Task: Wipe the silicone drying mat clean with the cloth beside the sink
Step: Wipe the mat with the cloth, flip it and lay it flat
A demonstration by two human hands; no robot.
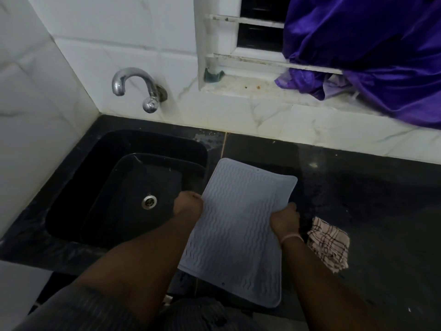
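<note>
Nearest, at about 6 o'clock in the head view, the person's two bare forearms reach forward over a dark striped garment. Between them hangs the silicone drying mat (235, 225), pale grey-blue with wavy ridges, its long axis running from 6 toward 12 o'clock and its near end overhanging the front edge of the black countertop (358, 201). The left hand (188, 204) grips the mat's left edge, fingers curled round it and tucked under, so only knuckles show. The right hand (285, 220) grips the right edge the same way, fingers folded round the rim; a thin pink band (291, 238) circles that wrist. Where the right hand holds, the mat's edge bends inward.

Just beside the right wrist, at 3 o'clock from it, the cloth (328, 244) lies crumpled on the countertop, pale with dark checked lines, apart from the mat.

At 9 o'clock from the mat sits the black sink (71, 199), its metal drain (149, 202) near the left hand. Farther, at 11 o'clock, a chrome tap (133, 86) juts from the white tiled wall (119, 25). At 1 o'clock, a purple curtain (370, 44) drapes over the window sill (250, 88), with a small green object (213, 76) at the sill's left corner.
</note>
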